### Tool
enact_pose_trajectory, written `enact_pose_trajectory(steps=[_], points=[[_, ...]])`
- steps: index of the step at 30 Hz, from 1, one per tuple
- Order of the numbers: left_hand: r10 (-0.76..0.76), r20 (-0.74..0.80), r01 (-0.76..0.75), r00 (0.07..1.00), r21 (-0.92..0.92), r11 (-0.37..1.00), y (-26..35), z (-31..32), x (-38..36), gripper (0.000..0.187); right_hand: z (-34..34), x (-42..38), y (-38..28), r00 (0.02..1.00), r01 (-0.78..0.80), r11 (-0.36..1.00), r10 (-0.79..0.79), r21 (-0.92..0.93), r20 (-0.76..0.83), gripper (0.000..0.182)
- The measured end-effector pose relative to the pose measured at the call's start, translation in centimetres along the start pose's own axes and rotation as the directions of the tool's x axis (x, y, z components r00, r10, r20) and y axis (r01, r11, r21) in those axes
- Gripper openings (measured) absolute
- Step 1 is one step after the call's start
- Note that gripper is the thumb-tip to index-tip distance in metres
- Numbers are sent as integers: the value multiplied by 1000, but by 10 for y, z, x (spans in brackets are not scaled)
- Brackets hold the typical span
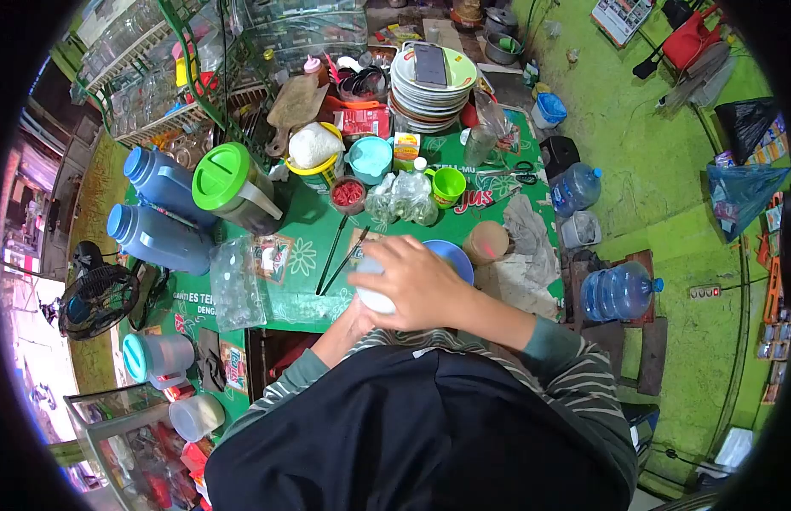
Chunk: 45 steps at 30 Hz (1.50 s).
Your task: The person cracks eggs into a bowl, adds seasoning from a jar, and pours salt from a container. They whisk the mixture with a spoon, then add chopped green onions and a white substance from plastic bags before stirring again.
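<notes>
Both my hands are together at the near edge of the green table. My right hand [417, 281] is curled over a whitish, rounded object [374, 289], which I cannot identify. Below it, my left hand [346, 330] is against the object's lower side, its fingers largely hidden. Just left of the hands lie two dark sticks [331, 255]. A blue bowl [453, 258] sits partly behind my right hand. Beyond the hands are a clear plastic bag [402, 200], a small bowl of red pieces [348, 195] and a green cup [448, 185].
A stack of plates [429, 98] with a phone [430, 66] on top stands at the back. To the left are a green-lidded pitcher [233, 183] and blue jugs [161, 238]. Scissors [519, 173] and a grey cloth [529, 234] lie right.
</notes>
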<state>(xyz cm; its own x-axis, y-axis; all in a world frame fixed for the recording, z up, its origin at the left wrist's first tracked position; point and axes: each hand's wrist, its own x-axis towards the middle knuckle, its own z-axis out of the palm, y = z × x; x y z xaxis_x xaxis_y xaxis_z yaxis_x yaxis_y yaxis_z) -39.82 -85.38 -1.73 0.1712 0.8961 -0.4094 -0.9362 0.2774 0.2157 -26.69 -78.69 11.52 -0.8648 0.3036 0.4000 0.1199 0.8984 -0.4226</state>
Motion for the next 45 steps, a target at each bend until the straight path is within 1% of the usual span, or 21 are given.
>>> enact_pose_trajectory(steps=[2, 5, 7, 9, 10, 11, 13, 15, 17, 21, 22, 23, 26, 27, 29, 32, 37, 39, 41, 43, 45], points=[[-37, 16, 37, 999, 18, 999, 6, 1, 1, 58, 0, -5, 7, 954, 288, 957, -290, 38, 71, 35], [-94, 23, 93, 995, 40, 995, 10, -1, -2, 59, -22, -7, 9, 864, 476, 874, -445, -94, 237, 31], [-120, 27, 118, 992, 48, 992, 10, -2, 0, 60, -42, -9, 13, 875, 395, 918, -366, -31, 317, 32], [-25, -85, 19, 996, -71, 997, 13, -4, 9, 59, -51, -8, 23, 939, 63, 995, -84, 76, 334, 40], [-27, -81, 22, 996, -68, 997, 14, -6, 13, 59, -50, -5, 26, 989, 94, 991, -83, -93, 123, 58], [13, -54, -13, 998, 1, 1000, 15, -10, 17, 60, -46, -5, 30, 989, 91, 991, -79, -94, 123, 58], [85, -3, -84, 996, 135, 987, 15, -8, 15, 60, -37, -6, 32, 894, -316, 899, 389, -304, 221, 70], [118, -35, -112, 992, 160, 981, 12, -1, 17, 61, -30, -7, 44, 834, -382, 893, 444, -239, 326, 87], [153, -115, -141, 982, 106, 984, 11, 5, 18, 62, -14, -21, 70, 990, 86, 973, -60, -214, 125, 92], [126, -125, -115, 984, 89, 989, 8, 11, 14, 63, -55, -3, 42, 969, 232, 876, -171, -423, 176, 90], [129, -113, -117, 985, 107, 987, 8, 9, 16, 63, -59, 4, 31, 952, -93, 951, 171, -293, 254, 90], [132, -101, -119, 986, 126, 985, 7, 7, 18, 63, -60, 7, 26, 803, -429, 883, 469, -190, 368, 91], [148, -101, -132, 984, 149, 980, 5, 2, 22, 63, -37, 2, 41, 723, -537, 831, 541, -144, 430, 94], [149, -104, -133, 983, 149, 980, 5, 0, 21, 63, -35, -2, 45, 723, -536, 832, 539, -141, 432, 94], [120, -31, -115, 992, 130, 985, 5, 0, 22, 64, -39, -11, 54, 938, -107, 994, 104, -8, 331, 89], [79, 1, -79, 997, 127, 989, 5, 9, 18, 64, -48, -8, 52, 958, 140, 990, -128, -32, 257, 85], [-24, 99, 22, 995, 26, 999, 12, 3, 26, 64, -92, -1, 40, 958, 34, 980, -88, 198, 272, 77], [-147, 363, 226, 920, -186, 956, 14, -8, 32, 63, -94, -3, 56, 966, -48, 948, -35, 313, 256, 71], [-158, 422, 240, 893, -150, 959, 14, 9, 29, 63, -72, -10, 84, 806, -579, 524, 255, 624, 534, 55], [-177, 196, 211, 964, -164, 964, 14, 19, 27, 61, -22, -28, 103, 850, -526, 430, 290, 734, 439, 49], [-199, 190, 227, 961, -137, 964, 15, 22, 29, 58, -7, -33, 105, 883, -443, 344, 327, 828, 337, 44]])
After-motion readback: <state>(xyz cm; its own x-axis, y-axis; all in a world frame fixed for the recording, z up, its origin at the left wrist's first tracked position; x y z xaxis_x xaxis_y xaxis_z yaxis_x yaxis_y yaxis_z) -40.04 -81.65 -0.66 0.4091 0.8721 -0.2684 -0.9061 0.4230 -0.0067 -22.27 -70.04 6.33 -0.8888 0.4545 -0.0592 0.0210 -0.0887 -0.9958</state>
